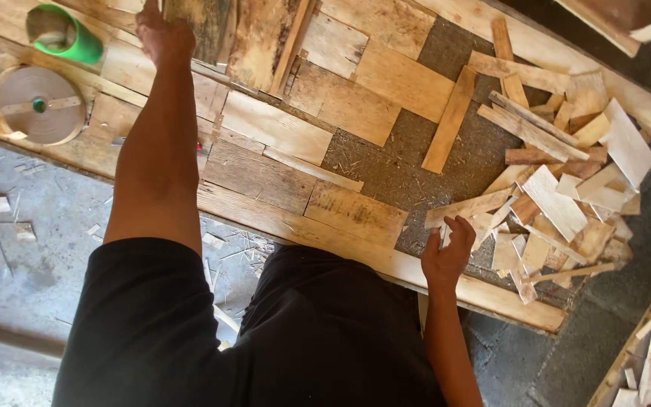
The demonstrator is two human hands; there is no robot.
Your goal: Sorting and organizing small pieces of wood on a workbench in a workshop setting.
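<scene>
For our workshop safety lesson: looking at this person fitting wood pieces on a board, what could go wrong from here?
1. The right hand rests bare on rough offcuts; splinters seem likely.
2. The left hand reaches far across the board, near the green cup, which might get knocked.

Rough, unfinished wood offcuts (559,188) — pale, splintery, matt, weathered plank pieces (340,102) fitted over a coarse fibrous board (404,162), glossy green plastic cup (65,34), smooth wooden reel (35,105), dusty concrete floor (32,249) — matt grey.
</scene>
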